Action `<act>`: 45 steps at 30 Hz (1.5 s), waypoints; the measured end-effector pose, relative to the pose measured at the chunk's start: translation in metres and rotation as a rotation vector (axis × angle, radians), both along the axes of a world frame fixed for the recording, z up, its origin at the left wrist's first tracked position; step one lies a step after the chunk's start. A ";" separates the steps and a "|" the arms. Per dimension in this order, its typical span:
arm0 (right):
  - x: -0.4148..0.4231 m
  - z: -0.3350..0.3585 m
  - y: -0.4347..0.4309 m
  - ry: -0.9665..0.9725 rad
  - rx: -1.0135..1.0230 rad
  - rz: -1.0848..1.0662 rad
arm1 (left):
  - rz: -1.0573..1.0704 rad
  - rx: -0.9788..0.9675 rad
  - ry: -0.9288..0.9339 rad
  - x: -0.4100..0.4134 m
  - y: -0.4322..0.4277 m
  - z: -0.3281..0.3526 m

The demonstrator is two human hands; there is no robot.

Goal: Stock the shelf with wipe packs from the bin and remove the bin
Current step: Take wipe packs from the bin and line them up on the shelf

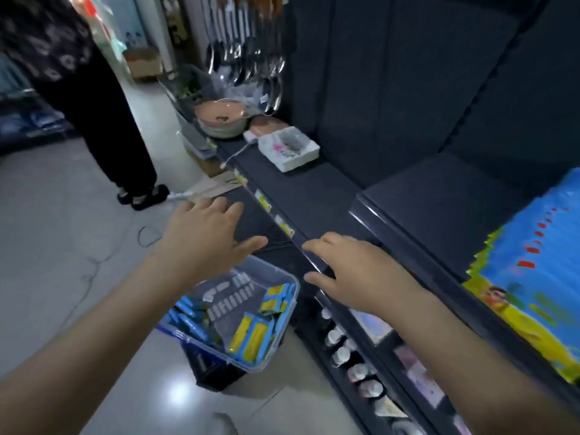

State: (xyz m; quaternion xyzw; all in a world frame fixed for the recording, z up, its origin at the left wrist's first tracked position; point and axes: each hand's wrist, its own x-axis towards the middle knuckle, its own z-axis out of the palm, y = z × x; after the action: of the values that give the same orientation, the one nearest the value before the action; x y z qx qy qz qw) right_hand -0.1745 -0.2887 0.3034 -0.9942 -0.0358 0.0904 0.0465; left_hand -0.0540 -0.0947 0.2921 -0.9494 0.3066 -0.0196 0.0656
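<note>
A clear plastic bin sits low on a dark crate beside the shelf, holding several blue-and-yellow wipe packs. My left hand hovers above the bin's far side with fingers spread, holding nothing. My right hand is stretched out over the front edge of the dark shelf, fingers relaxed and empty. A row of blue-and-yellow wipe packs stands on the raised shelf section at the right.
A white foam tray and pink bowls rest on the shelf's far end, with ladles hanging above. A person in dark trousers stands in the aisle at left. Small bottles line the lower shelf.
</note>
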 end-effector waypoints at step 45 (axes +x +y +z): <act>0.216 -0.419 0.040 0.973 0.629 0.172 | 0.570 -0.343 0.461 0.054 0.030 -0.395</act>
State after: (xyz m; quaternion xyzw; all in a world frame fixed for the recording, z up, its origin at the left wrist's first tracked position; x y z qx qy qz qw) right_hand 0.0416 -0.2482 -0.1151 -0.7703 -0.1160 0.5251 0.3428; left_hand -0.0005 -0.0649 -0.1030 -0.9731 0.0300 0.1618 -0.1615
